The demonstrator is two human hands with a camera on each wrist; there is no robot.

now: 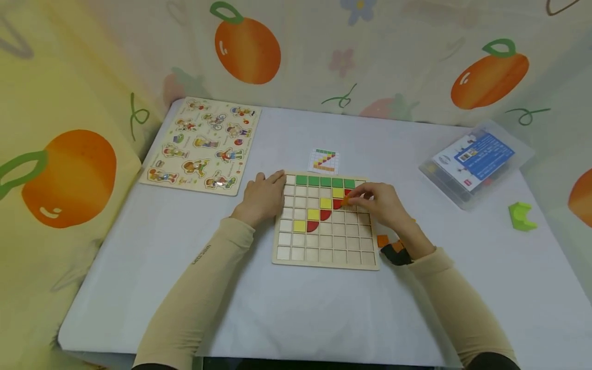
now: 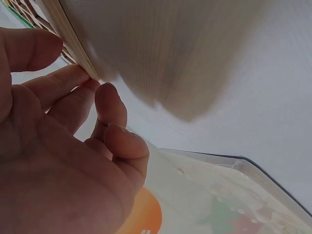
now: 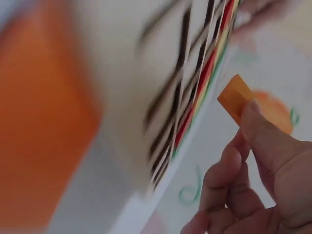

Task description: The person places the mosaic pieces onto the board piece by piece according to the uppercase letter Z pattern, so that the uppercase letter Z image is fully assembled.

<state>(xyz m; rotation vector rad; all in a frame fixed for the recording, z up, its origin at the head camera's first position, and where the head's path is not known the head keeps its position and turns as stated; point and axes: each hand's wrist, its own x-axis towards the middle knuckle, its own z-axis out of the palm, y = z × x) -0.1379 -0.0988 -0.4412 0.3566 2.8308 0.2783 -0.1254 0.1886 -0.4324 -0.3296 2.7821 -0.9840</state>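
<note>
A wooden grid board (image 1: 339, 257) lies on the table, holding a row of green squares, yellow squares in a diagonal and red quarter-round pieces beside them. The left hand (image 1: 264, 198) touches the board's upper left edge; in the left wrist view the fingertips of that hand (image 2: 68, 131) meet the board's edge (image 2: 78, 44). Over the board's upper right part, the right hand (image 1: 381, 205) pinches an orange square piece (image 1: 345, 201). The right wrist view shows this orange piece (image 3: 236, 97) between thumb and finger of the right hand (image 3: 258, 165).
A pattern card (image 1: 324, 161) lies behind the board. Orange pieces (image 1: 382, 240) and black pieces (image 1: 396, 255) lie right of it, partly under the right wrist. A picture puzzle (image 1: 199, 146) is at the back left, a plastic box (image 1: 476, 159) at the back right, a green piece (image 1: 521, 216) far right.
</note>
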